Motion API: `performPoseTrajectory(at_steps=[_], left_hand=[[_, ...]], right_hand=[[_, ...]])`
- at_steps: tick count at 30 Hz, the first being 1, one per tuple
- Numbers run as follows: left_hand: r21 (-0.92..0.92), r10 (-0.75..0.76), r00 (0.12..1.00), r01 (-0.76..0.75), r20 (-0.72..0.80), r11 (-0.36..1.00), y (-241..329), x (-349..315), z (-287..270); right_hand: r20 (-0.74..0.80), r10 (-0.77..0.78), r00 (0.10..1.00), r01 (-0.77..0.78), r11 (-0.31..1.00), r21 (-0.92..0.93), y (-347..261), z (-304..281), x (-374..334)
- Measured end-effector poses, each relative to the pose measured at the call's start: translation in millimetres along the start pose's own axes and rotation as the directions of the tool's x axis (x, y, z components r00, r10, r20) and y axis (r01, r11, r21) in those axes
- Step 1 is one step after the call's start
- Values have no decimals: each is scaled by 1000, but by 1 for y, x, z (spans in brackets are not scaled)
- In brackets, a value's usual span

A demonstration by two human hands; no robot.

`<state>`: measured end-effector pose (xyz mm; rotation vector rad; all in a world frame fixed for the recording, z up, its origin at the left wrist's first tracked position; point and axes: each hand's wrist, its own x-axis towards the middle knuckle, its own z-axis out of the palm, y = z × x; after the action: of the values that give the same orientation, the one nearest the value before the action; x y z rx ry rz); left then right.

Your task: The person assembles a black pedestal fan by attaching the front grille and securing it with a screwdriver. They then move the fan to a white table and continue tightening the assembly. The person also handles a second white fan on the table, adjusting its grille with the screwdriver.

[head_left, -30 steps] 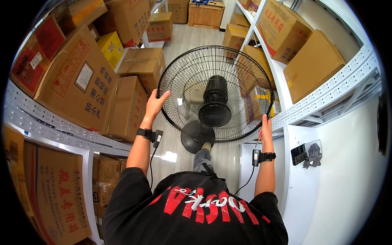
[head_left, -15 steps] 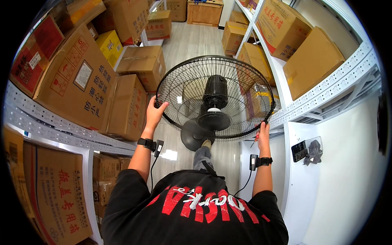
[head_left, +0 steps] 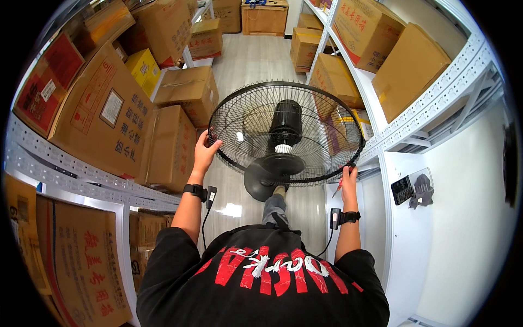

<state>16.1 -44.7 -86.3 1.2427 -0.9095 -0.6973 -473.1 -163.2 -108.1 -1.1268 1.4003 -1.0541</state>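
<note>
A large black standing fan [head_left: 287, 122] is in front of me, its round wire cage [head_left: 239, 98] tipped so that it faces mostly up and down. Below the cage, its dark round base [head_left: 258, 182] rests on the floor by my foot. My left hand [head_left: 205, 151] grips the cage's left rim, thumb on the inner side. At the right rim, my right hand [head_left: 349, 180] has its fingers closed around the edge. A slim red-handled tool [head_left: 339, 187] sticks out from that same hand; its exact kind is too small to tell.
Cardboard boxes [head_left: 101, 109] fill the metal shelves [head_left: 71, 163] on the left. More boxes [head_left: 411, 71] stand on the right-hand shelves. A black phone [head_left: 402, 190] and a grey crumpled item [head_left: 421, 192] lie on a white shelf. A wooden cabinet [head_left: 265, 19] closes the aisle's far end.
The far rim of the fan's cage has come down slightly in the view, while both hands keep their hold at its sides. The surroundings have shifted a little with my head.
</note>
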Motion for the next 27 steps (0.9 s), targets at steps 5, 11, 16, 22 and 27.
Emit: performPoseTrajectory(at_steps=[5, 11, 16, 22, 27], left_hand=[[9, -14, 1000, 14, 16, 1000, -4, -5, -2], [46, -9, 999, 8, 39, 999, -17, -10, -3], [103, -31, 998, 26, 51, 994, -32, -12, -9], [60, -184, 981, 180, 59, 982, -48, -22, -21], [113, -193, 981, 190, 23, 975, -55, -19, -22]], right_hand=[[65, -55, 996, 55, 998, 8, -8, 1, -8], [162, -155, 974, 151, 988, 39, 18, -12, -8], [165, -14, 986, 3, 998, 68, 28, -13, -10], [186, -133, 973, 107, 984, 142, 51, -12, -18], [229, -36, 973, 15, 996, 92, 51, -8, -9]])
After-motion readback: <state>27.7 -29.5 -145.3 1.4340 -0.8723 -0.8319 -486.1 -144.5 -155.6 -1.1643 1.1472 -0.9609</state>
